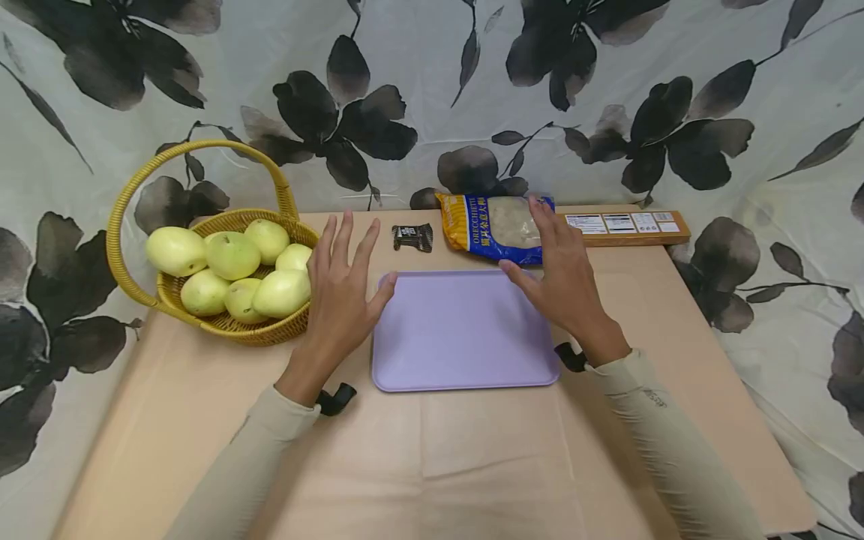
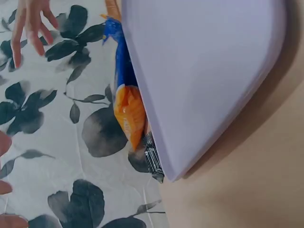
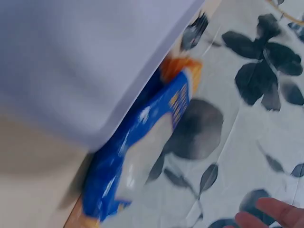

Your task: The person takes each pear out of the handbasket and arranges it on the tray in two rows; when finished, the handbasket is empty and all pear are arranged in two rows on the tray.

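A lilac tray lies flat on the table, its surface bare. My left hand is raised with spread fingers between the tray's left edge and a yellow basket of green fruit. My right hand, fingers also spread, hovers over the tray's upper right corner, overlapping the blue and yellow pasta bag in the head view. Neither hand holds anything. Fingertips show at the left edge of the left wrist view, and fingers in the right wrist view's bottom right corner.
Behind the tray lies a small black wrapped packet, left of the pasta bag. A long brown box with white labels lies at the table's back edge on the right. Floral cloth hangs behind the table.
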`<state>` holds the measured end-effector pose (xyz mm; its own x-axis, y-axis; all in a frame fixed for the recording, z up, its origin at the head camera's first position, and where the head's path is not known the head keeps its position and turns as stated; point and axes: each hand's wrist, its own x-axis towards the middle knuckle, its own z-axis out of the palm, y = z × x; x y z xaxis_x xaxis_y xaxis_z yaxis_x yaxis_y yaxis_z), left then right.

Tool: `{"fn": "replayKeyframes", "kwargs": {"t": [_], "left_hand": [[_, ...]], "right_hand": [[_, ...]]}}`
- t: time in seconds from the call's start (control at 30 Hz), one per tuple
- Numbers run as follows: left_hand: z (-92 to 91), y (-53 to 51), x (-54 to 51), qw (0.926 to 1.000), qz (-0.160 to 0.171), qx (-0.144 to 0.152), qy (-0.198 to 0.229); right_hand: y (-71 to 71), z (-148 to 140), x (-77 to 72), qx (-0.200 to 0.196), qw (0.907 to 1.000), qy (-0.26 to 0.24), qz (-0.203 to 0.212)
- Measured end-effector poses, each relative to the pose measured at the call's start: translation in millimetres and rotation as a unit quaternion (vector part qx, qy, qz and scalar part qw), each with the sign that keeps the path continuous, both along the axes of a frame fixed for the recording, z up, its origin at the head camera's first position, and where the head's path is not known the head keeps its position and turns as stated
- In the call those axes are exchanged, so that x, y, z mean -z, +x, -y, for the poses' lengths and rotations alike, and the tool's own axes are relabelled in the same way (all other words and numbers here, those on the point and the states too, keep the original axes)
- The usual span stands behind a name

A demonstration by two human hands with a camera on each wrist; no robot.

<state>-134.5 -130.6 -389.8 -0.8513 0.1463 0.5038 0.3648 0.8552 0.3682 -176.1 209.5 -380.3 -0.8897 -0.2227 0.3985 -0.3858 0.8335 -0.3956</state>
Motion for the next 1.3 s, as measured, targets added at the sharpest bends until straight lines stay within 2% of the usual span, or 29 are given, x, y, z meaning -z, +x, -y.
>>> {"fn": "replayKeyframes", "kwargs": {"t": [0.13, 0.27, 0.37, 0.47, 0.6, 0.8, 0.93, 1.03, 1.17, 1.3], "left_hand": [[9.0, 17.8, 0.3, 0.9939, -0.054, -0.027, 0.092], [21.7, 34.0, 3.7, 0.9776, -0.114, -0.068, 0.163], [31.6, 45.5, 7.0, 0.959, -0.158, -0.107, 0.21], [39.4, 57.0, 8.8, 0.9381, -0.187, -0.15, 0.25], [45.0, 70.8, 6.6, 0.9116, -0.203, -0.2, 0.297], [49.5, 88.4, 2.6, 0.8722, -0.216, -0.249, 0.361], [57.8, 94.0, 11.5, 0.8523, -0.204, -0.272, 0.398], [66.4, 93.3, 21.8, 0.8362, -0.163, -0.289, 0.437], [79.3, 88.0, 37.5, 0.8068, -0.092, -0.299, 0.501], [92.3, 82.9, 51.8, 0.7795, -0.057, -0.283, 0.556]], "right_hand": [[-0.2, 21, 0.3, -0.043, 0.998, -0.038, -0.028], [2.5, 43, -0.1, -0.078, 0.9941, -0.06, -0.045], [4.6, 58, -0.4, -0.099, 0.9909, -0.075, -0.051], [5.8, 72, -0.5, -0.115, 0.9879, -0.09, -0.053], [5.8, 90, -0.9, -0.138, 0.9834, -0.104, -0.056], [5.3, 115, -0.3, -0.185, 0.9724, -0.126, -0.067], [6.1, 131, -0.4, -0.208, 0.9671, -0.132, -0.062], [6.6, 142, 0.2, -0.219, 0.9654, -0.13, -0.056], [7.2, 159, 2.0, -0.23, 0.9636, -0.128, -0.049], [7.6, 178, 4.1, -0.248, 0.9602, -0.125, -0.029]]}}
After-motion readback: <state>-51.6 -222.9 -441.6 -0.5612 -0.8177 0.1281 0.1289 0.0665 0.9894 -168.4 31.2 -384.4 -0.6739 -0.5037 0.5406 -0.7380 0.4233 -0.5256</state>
